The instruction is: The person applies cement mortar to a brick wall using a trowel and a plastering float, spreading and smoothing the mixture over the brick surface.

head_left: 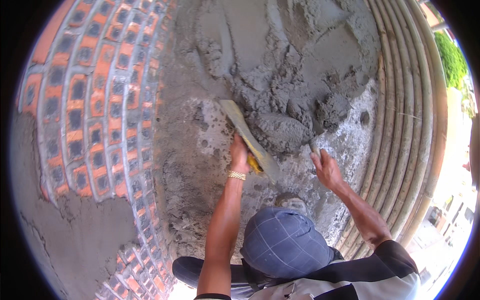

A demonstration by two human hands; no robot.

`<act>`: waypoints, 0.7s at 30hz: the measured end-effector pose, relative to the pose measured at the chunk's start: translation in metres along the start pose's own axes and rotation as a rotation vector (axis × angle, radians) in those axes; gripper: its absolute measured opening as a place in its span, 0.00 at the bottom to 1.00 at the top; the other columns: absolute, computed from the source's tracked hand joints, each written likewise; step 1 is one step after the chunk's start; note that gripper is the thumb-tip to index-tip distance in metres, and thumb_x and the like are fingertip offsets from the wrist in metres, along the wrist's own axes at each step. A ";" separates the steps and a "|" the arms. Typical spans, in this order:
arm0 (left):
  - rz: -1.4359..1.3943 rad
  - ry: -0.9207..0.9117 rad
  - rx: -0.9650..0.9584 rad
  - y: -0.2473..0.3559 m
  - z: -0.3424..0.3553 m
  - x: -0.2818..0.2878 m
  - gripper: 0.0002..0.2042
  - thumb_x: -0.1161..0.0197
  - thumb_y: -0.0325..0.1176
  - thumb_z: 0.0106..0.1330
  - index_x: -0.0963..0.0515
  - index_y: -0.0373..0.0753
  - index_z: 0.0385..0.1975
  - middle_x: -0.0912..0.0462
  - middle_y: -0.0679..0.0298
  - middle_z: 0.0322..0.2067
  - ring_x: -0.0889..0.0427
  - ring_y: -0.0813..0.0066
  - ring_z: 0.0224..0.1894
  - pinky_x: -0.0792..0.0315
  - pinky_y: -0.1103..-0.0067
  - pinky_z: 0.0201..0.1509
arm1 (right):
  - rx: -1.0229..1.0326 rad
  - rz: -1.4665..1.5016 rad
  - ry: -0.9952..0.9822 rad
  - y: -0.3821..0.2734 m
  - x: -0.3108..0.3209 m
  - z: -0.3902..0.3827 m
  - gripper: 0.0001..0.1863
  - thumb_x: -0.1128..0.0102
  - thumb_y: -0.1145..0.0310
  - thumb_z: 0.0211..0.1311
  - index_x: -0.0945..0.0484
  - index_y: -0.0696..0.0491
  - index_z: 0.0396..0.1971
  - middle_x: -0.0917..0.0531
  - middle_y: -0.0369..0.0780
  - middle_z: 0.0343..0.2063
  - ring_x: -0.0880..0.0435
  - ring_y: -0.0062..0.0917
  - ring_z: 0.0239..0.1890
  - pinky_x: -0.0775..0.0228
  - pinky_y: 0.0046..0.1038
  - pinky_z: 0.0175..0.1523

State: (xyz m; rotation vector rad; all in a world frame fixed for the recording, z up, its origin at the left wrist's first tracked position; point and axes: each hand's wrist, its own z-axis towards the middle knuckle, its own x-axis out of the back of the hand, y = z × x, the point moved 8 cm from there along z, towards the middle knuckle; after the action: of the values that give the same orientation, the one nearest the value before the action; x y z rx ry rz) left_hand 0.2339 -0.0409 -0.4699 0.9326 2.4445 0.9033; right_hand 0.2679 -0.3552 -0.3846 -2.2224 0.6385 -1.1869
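My left hand point(240, 154) is wrapped round the yellow handle of a plastering float point(251, 140). The float is tilted on edge, its long flat plate facing a heap of wet grey mortar point(280, 131). My right hand point(327, 169) grips the short pale handle of what looks like a trowel point(315, 147) at the heap's right side. Mortar hides most of the trowel's blade. A separate dark lump of mortar point(333, 111) lies just beyond it.
A brick wall point(95, 115) rises on the left, with smooth grey plaster point(80, 240) over its lower part. Several bamboo poles point(400, 120) run along the right edge. More wet mortar point(250, 40) spreads ahead. My checked trouser knee point(285, 242) is in front of me.
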 end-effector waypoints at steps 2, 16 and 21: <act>-0.048 -0.012 0.008 -0.029 -0.002 0.011 0.26 0.55 0.59 0.76 0.26 0.38 0.47 0.24 0.66 0.36 0.27 0.79 0.32 0.31 0.78 0.35 | 0.089 -0.077 -0.081 -0.023 -0.046 0.004 0.23 0.47 0.52 0.73 0.29 0.61 0.35 0.23 0.55 0.20 0.24 0.48 0.21 0.33 0.47 0.30; -0.891 -0.414 -0.444 0.066 -0.202 0.136 0.38 0.59 0.66 0.72 0.40 0.42 0.71 0.35 0.62 0.70 0.36 0.63 0.70 0.40 0.60 0.73 | 1.134 -0.423 -0.356 -0.346 -0.021 -0.164 0.19 0.40 0.57 0.68 0.27 0.59 0.28 0.23 0.52 0.16 0.21 0.51 0.21 0.34 0.49 0.27; -1.093 -0.162 -0.813 0.085 -0.311 0.251 0.28 0.53 0.54 0.77 0.37 0.42 0.68 0.33 0.62 0.68 0.32 0.62 0.67 0.38 0.60 0.72 | 1.504 -0.680 -0.556 -0.462 -0.065 -0.300 0.20 0.42 0.55 0.69 0.26 0.60 0.30 0.21 0.52 0.19 0.19 0.53 0.25 0.30 0.50 0.32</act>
State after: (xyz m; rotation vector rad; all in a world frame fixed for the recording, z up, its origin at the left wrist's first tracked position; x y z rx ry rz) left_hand -0.0723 0.0478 -0.2140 -0.5517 1.7075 1.1032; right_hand 0.0514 -0.0401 0.0174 -1.2119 -1.0240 -0.7263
